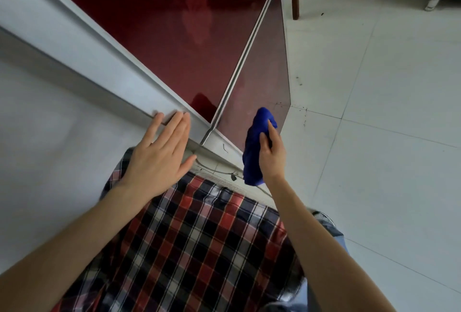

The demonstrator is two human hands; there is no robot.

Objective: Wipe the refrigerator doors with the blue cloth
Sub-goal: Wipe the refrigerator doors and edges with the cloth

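Beside my flat, empty left hand (159, 154), my right hand (272, 154) grips the cloth (254, 147) against the door (259, 82). I'm mid-wipe, I judge; next, press and sweep across.

We saw soft, even daylight with the pale floor (374, 112) brightest at right and no hard shadows. The glossy red refrigerator doors (174, 37) carried dim reflections and mild glare. Wide-angle distortion bent straight edges near the borders; focus was slightly soft overall, corners darker.
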